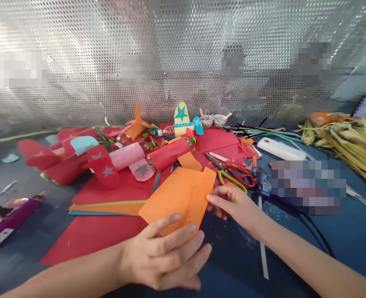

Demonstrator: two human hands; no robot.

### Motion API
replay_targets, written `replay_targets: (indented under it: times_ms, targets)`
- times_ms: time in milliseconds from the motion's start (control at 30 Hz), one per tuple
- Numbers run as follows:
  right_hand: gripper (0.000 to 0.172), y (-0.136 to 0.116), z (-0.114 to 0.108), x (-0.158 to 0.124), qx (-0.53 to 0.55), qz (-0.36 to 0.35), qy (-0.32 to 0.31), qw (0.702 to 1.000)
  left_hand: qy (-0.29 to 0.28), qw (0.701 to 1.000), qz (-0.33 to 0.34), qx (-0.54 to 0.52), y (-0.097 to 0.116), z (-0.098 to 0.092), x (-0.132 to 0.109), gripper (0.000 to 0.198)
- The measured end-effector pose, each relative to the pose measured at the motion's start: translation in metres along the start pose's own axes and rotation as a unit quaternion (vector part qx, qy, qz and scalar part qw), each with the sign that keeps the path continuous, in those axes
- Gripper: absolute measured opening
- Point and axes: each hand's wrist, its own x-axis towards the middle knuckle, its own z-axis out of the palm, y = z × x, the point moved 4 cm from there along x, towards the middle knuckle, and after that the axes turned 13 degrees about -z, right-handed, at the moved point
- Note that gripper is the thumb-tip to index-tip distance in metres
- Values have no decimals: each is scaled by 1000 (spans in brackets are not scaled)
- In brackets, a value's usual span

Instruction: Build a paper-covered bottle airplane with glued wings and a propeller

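Observation:
An orange sheet of paper [176,190], folded over along its right side, is between my hands above red paper. My right hand [229,203] pinches the folded strip at its right edge between thumb and fingers. In front of the sheet, my left hand [173,256] has its fingers spread, and the fingertips overlap the lower part of the paper; whether they press on it I cannot tell. Beyond the sheet lies a bottle wrapped in red paper [172,152], beside one wrapped in pink paper [127,155].
Red-handled scissors [238,171] and a yellow-handled pair [229,182] lie past my right hand. Red sheets [108,236] with coloured strips [108,207] are at left, near a purple power strip [12,219]. A white-handled knife [282,149] and dried husks [340,140] lie right; perforated metal [183,49] stands behind.

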Motion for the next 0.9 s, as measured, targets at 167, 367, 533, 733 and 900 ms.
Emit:
replay_targets:
  times_ms: [167,367,533,733,900]
  targets:
    - [33,-2,0,-1,34,23,24,999,8,997,-43,57,0,-1,-3,28]
    - [33,6,16,-9,46,72,-110,990,-15,996,-86,2,-6,-4,-1,32]
    - [32,8,17,-11,17,76,-103,992,33,999,4,-3,-7,-3,0,25]
    - [34,3,-2,-1,21,45,47,998,20,1000,17,-8,-7,-1,-5,25]
    - [33,3,-22,4,10,11,126,992,17,999,32,-3,-5,-2,-7,24]
